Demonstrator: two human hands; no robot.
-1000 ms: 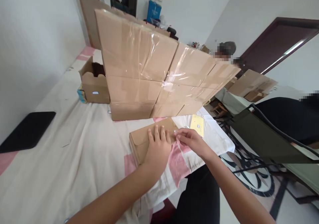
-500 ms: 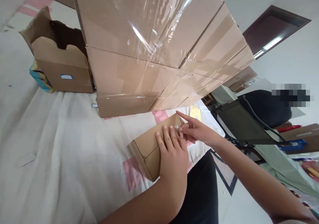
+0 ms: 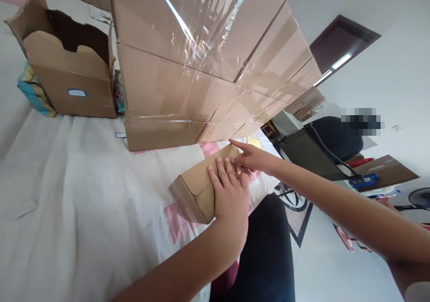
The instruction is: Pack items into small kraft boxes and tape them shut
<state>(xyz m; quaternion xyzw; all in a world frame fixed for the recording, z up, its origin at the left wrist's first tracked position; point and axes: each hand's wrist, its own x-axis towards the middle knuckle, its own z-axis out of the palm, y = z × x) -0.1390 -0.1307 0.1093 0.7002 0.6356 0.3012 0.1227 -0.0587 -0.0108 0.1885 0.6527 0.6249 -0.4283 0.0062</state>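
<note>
Box (image 3: 201, 185) beside wrapped carton stack (image 3: 201, 69)

Single head-worn view, tilted, looks forward-down, close over small box (image 3: 196, 183), wrapped carton stack (image 3: 188, 69) just behind.

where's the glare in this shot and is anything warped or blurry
Head view: bright streaks of glare run across the plastic wrap on the stacked boxes. The wide lens tilts the room and fans the stack outward. The light is soft and even, with no hard shadows. The left hand, the right hand and the small box are all sharp.
</note>
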